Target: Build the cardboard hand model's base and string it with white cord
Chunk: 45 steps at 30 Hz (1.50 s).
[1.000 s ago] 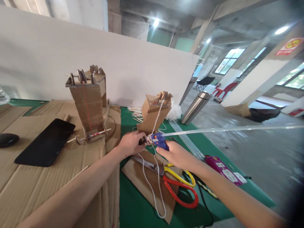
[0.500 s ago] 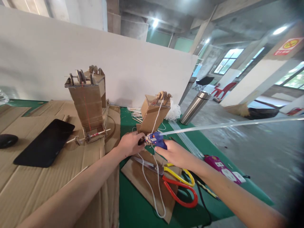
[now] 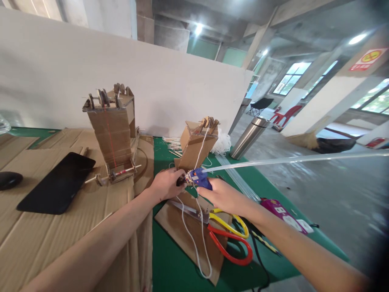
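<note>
My right hand [image 3: 223,196] grips a blue hot glue gun [image 3: 200,179] with a long clear glue stick [image 3: 288,159] reaching out to the right. The nozzle touches a small piece wound with white string [image 3: 189,177]. My left hand [image 3: 165,183] pinches that piece from the left, fingers closed. The white string [image 3: 200,152] runs up to a small cardboard tower [image 3: 196,144] just behind my hands and loops down over a flat cardboard piece [image 3: 182,231].
Red-and-yellow scissors [image 3: 227,235] lie on the flat cardboard on the green table [image 3: 173,267]. A taller cardboard tower [image 3: 111,129], black tablet [image 3: 56,182] and dark mouse [image 3: 9,179] sit left. Steel flask [image 3: 249,138], clear glue sticks [image 3: 238,180] and a purple power strip [image 3: 284,215] lie right.
Both hands and the glue gun have shifted very slightly up and left. Nothing else has moved.
</note>
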Each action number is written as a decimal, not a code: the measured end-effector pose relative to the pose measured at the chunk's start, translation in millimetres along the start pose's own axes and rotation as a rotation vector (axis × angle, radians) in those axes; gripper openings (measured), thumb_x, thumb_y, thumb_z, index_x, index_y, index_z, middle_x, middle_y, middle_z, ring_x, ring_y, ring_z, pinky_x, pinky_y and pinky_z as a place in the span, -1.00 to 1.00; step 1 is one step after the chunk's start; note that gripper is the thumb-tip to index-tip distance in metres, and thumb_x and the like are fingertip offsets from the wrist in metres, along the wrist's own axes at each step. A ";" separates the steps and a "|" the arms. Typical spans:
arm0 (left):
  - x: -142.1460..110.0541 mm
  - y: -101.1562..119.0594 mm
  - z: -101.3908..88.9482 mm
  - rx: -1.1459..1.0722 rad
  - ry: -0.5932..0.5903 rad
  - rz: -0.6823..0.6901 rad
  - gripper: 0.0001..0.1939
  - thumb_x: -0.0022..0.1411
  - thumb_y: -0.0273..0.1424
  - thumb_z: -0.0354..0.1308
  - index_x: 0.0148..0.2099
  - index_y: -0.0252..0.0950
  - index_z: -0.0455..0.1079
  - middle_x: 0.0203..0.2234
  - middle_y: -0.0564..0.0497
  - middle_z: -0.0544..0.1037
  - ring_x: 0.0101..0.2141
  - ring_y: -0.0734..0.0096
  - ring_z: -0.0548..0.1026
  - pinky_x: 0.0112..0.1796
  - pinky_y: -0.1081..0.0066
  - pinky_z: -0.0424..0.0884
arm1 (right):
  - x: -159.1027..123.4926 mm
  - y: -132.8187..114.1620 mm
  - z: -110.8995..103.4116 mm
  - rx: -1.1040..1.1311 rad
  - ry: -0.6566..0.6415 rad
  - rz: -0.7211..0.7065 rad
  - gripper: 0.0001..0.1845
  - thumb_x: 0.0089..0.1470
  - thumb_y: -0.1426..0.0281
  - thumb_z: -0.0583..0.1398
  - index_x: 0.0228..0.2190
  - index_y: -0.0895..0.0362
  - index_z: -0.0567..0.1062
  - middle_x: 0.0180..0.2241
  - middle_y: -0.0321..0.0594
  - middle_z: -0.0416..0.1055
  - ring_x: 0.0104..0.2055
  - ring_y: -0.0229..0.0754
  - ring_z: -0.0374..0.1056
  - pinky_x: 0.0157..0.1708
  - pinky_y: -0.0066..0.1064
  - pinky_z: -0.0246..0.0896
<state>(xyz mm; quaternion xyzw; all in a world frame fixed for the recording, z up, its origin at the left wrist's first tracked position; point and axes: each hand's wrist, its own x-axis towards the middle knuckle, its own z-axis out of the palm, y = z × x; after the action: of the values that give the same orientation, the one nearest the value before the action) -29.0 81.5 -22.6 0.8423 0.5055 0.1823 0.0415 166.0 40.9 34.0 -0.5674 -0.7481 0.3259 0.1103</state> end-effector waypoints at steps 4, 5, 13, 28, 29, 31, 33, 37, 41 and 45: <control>0.0 -0.2 0.1 0.001 0.005 0.014 -0.81 0.15 -0.28 0.10 -0.16 -0.16 0.35 -0.29 0.04 0.52 -0.30 0.32 0.51 -0.34 0.44 0.37 | 0.5 1.3 0.0 0.002 -0.001 0.003 -0.76 0.10 0.19 0.05 -0.46 0.10 0.30 -0.68 -0.39 0.13 -0.63 -0.28 0.10 -0.65 -0.46 -0.16; 0.0 -0.3 0.2 0.002 0.006 0.017 -0.81 0.15 -0.28 0.10 -0.17 -0.16 0.36 -0.30 0.04 0.52 -0.30 0.32 0.51 -0.35 0.44 0.36 | 0.5 1.9 0.0 0.004 -0.001 0.000 -0.75 0.10 0.19 0.05 -0.46 0.10 0.30 -0.68 -0.39 0.12 -0.63 -0.28 0.10 -0.65 -0.46 -0.16; -0.5 -1.3 2.8 0.010 0.018 0.017 -0.81 0.17 -0.27 0.08 -0.16 -0.16 0.38 -0.31 0.03 0.52 -0.29 0.31 0.51 -0.31 0.43 0.37 | 0.3 1.8 -1.0 -0.003 -0.015 -0.009 -0.75 0.11 0.19 0.03 -0.45 0.10 0.29 -0.66 -0.40 0.09 -0.62 -0.29 0.11 -0.64 -0.46 -0.16; -0.4 -0.9 1.9 0.007 0.002 0.012 -0.80 0.18 -0.26 0.08 -0.14 -0.15 0.37 -0.29 0.04 0.52 -0.26 0.32 0.51 -0.28 0.43 0.38 | -0.5 -2.3 -2.6 -0.020 -0.032 -0.011 -0.77 0.12 0.22 0.02 -0.48 0.08 0.21 -0.64 -0.42 0.04 -0.61 -0.32 0.09 -0.63 -0.48 -0.16; -0.4 -1.0 1.8 0.006 0.001 0.014 -0.79 0.18 -0.26 0.08 -0.13 -0.16 0.36 -0.28 0.04 0.52 -0.27 0.32 0.51 -0.28 0.43 0.38 | -0.5 -2.4 -2.5 -0.021 -0.031 -0.008 -0.77 0.12 0.22 0.02 -0.48 0.08 0.21 -0.64 -0.42 0.05 -0.60 -0.31 0.09 -0.63 -0.48 -0.16; -0.4 -1.1 1.4 0.004 -0.001 0.017 -0.76 0.17 -0.25 0.09 -0.11 -0.16 0.35 -0.28 0.04 0.52 -0.28 0.32 0.51 -0.30 0.43 0.38 | -0.5 -2.3 -2.5 -0.023 -0.031 0.001 -0.77 0.11 0.21 0.02 -0.47 0.09 0.23 -0.65 -0.42 0.06 -0.60 -0.31 0.09 -0.63 -0.48 -0.16; -0.3 -1.1 1.1 0.003 0.000 0.020 -0.76 0.17 -0.25 0.09 -0.10 -0.15 0.34 -0.28 0.04 0.52 -0.29 0.32 0.51 -0.32 0.44 0.37 | -0.6 -2.0 -2.6 -0.025 -0.029 0.007 -0.77 0.11 0.21 0.02 -0.46 0.09 0.24 -0.65 -0.42 0.07 -0.61 -0.31 0.08 -0.64 -0.47 -0.17; 0.0 -1.1 1.7 0.004 0.001 0.027 -0.81 0.18 -0.27 0.08 -0.15 -0.16 0.36 -0.30 0.04 0.52 -0.29 0.33 0.51 -0.31 0.45 0.37 | -1.2 -2.1 -3.0 -0.026 -0.033 0.002 -0.76 0.10 0.21 0.03 -0.50 0.09 0.21 -0.66 -0.42 0.06 -0.61 -0.31 0.06 -0.63 -0.47 -0.16; -0.3 -1.0 2.8 0.009 0.008 0.020 -0.81 0.20 -0.26 0.06 -0.16 -0.16 0.37 -0.30 0.03 0.52 -0.29 0.31 0.51 -0.31 0.43 0.37 | -0.9 -2.3 -3.1 -0.017 -0.029 -0.012 -0.77 0.11 0.22 0.02 -0.49 0.09 0.21 -0.65 -0.42 0.07 -0.61 -0.32 0.08 -0.63 -0.47 -0.16; -0.9 -0.6 2.0 0.004 0.009 0.023 -0.78 0.18 -0.24 0.08 -0.13 -0.16 0.35 -0.29 0.04 0.52 -0.28 0.31 0.51 -0.31 0.43 0.37 | -0.6 -1.4 -3.2 -0.016 -0.031 -0.012 -0.77 0.11 0.22 0.02 -0.48 0.10 0.24 -0.65 -0.41 0.08 -0.61 -0.31 0.08 -0.64 -0.48 -0.17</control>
<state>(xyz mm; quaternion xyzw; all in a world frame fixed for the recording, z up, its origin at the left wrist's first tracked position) -29.3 81.2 -24.8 0.8473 0.4964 0.1856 0.0354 166.8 41.3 37.4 -0.5586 -0.7557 0.3280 0.0961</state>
